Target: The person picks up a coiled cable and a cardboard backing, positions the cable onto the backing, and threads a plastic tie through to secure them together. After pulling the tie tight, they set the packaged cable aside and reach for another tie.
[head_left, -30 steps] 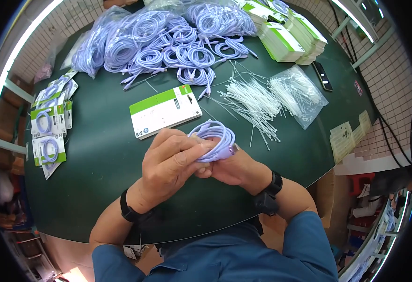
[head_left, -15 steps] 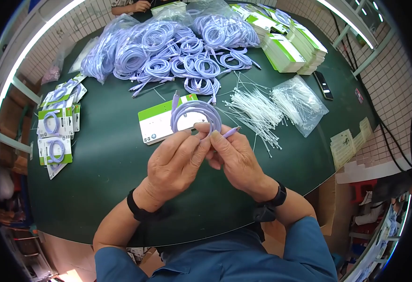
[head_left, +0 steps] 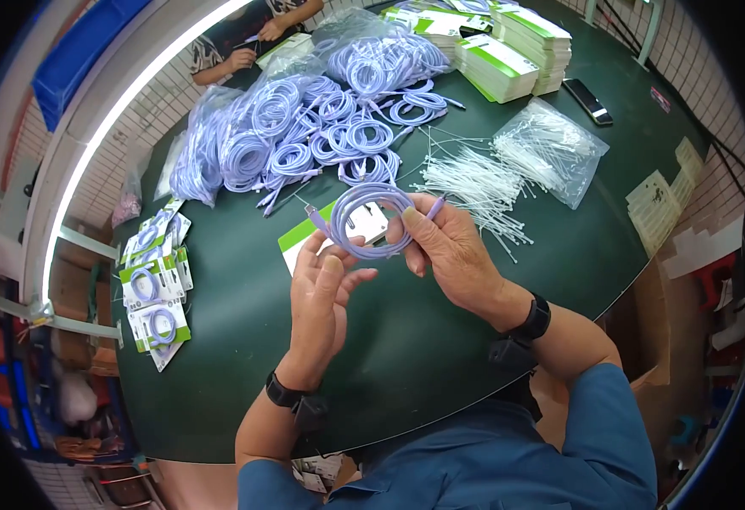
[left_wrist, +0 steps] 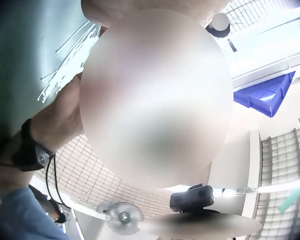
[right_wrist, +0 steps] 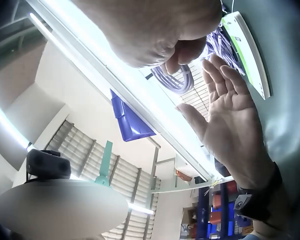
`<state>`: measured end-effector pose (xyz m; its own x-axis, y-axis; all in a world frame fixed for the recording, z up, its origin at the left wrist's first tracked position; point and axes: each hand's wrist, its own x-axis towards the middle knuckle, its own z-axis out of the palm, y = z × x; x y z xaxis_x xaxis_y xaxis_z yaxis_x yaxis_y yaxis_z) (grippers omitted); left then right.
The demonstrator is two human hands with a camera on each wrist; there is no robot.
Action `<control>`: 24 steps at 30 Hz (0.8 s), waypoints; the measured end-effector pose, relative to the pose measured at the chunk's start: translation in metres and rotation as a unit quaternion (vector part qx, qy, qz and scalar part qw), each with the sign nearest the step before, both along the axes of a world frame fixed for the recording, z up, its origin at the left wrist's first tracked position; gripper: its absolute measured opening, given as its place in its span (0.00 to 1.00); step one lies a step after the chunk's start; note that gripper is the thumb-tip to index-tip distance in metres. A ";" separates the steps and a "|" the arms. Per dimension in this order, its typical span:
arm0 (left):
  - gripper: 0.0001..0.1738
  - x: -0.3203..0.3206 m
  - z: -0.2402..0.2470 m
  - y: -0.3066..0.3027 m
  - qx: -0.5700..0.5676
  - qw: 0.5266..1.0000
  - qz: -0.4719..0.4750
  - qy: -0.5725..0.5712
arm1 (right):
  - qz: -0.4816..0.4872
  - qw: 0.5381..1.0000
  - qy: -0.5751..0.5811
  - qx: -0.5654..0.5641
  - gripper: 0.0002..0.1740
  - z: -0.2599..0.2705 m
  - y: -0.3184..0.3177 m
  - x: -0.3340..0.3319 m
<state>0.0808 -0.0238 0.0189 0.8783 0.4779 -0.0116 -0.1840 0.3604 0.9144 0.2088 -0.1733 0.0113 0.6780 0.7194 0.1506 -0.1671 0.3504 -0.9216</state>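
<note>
The cable coil [head_left: 371, 192] is pinched at its rim by the right hand [head_left: 459, 255]; left of that hand, the left hand [head_left: 316, 299] is loosely spread. Light, springy handling is expected; all turns are best gripped together.

A dark green table [head_left: 220, 399] is filling the centre; at ten o'clock a tube light [head_left: 135, 100] is glowing near a blue bin [head_left: 71, 64]; at two o'clock a grid-patterned wall [head_left: 691, 66] is standing.
</note>
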 end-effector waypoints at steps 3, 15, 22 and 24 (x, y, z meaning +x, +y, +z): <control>0.29 0.007 0.002 -0.002 -0.049 0.998 -0.003 -0.029 | 0.021 0.999 -0.013 -0.025 0.24 0.000 0.000 -0.008; 0.28 -0.008 0.003 0.029 -0.186 0.980 -0.067 0.002 | 0.127 0.989 -0.010 -0.069 0.25 -0.006 0.003 -0.025; 0.27 -0.014 -0.020 0.049 -0.143 0.988 -0.061 0.024 | 0.157 0.977 -0.055 -0.135 0.19 -0.021 0.012 -0.029; 0.27 -0.016 -0.029 0.053 -0.213 0.976 -0.053 0.000 | 0.166 0.966 -0.124 -0.153 0.18 -0.023 0.013 -0.029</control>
<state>0.0650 0.0288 -0.0102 0.9227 0.3357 -0.1897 -0.1246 0.7251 0.6772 0.1801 -0.1600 -0.0114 0.3734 0.9273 0.0246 0.0153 0.0204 -0.9997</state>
